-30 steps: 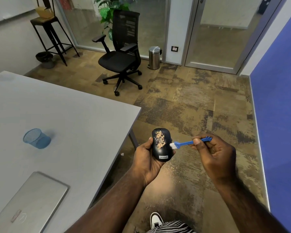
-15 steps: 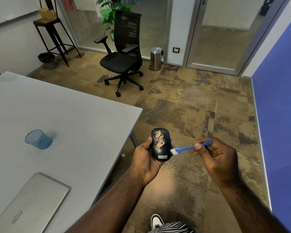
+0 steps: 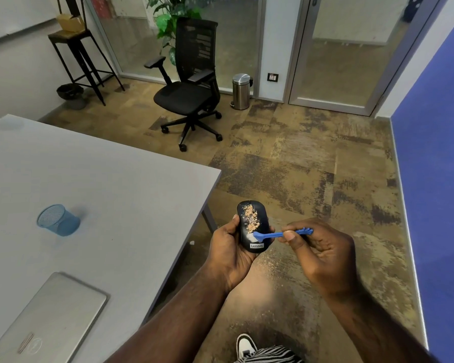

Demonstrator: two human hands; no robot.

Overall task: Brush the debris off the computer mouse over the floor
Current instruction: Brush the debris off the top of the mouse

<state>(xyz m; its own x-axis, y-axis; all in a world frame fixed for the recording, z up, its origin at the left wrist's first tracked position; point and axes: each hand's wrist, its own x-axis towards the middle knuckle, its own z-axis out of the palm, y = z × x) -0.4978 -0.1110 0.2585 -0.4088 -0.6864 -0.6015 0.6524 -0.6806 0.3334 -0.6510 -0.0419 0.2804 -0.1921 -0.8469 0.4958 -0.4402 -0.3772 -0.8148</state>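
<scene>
A black computer mouse with a white logo label sits upright in my left hand, held over the carpeted floor just right of the table corner. A streak of tan debris covers its upper back. My right hand pinches a small blue brush by its handle. The brush's white bristles rest on the mouse's lower back, just below the debris and above the label.
A grey table lies to the left, carrying a blue mesh cup and a closed silver laptop. A black office chair, steel bin and stool stand farther off. A blue wall runs along the right. My shoe shows below.
The brush head has moved left from beside the mouse's right edge onto its back. My left hand keeps the mouse in the same place.
</scene>
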